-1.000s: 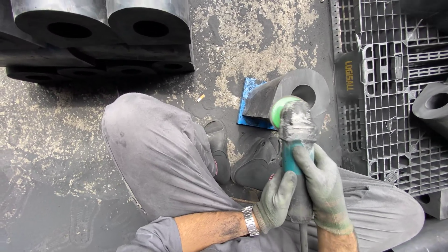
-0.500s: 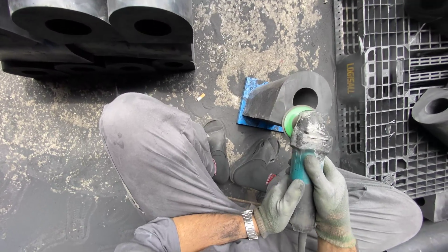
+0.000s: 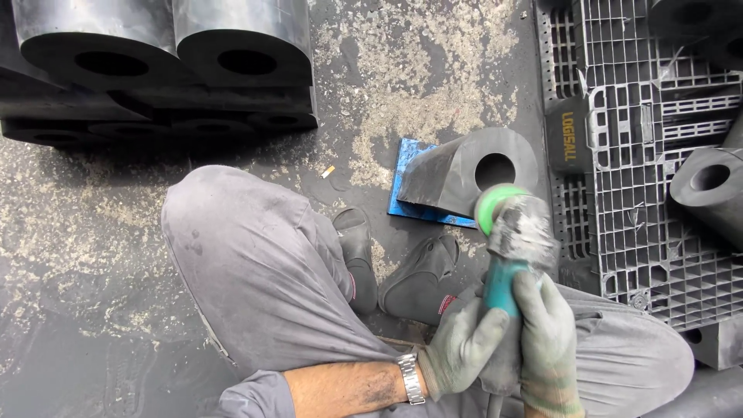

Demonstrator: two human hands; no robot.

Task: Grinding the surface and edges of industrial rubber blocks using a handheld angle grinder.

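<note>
Gloves cover both hands, grey knit and dusty. The left hand (image 3: 462,350), with a metal wristwatch (image 3: 409,378) on its bare forearm, wraps the lower body of an angle grinder (image 3: 507,267), its fingers (image 3: 481,333) curled shut around the teal housing. The right hand (image 3: 548,348) grips just beside it from the other side, fingers closed on the same body (the two gloves touch along the tool). The grinder points away from the person, its grimy metal head and green disc guard (image 3: 495,203) raised at the front, close against the near end of a black rubber block (image 3: 464,172); whether the disc touches the rubber I cannot tell.

That block, D-shaped with a round hole through it, lies on its side on a blue plate (image 3: 410,203) on the floor (image 3: 433,70), just beyond the person's two dark shoes (image 3: 391,259). Grey trouser legs (image 3: 263,271) are folded to either side of the hands in a crouch.

To the right, a dark plastic pallet (image 3: 642,255) carries more holed rubber pieces (image 3: 708,193). Farther off at the upper left, several large black rubber blocks (image 3: 162,66) are stacked together. Pale dust is scattered across the dark floor, and a small cigarette butt (image 3: 328,171) lies near the plate.
</note>
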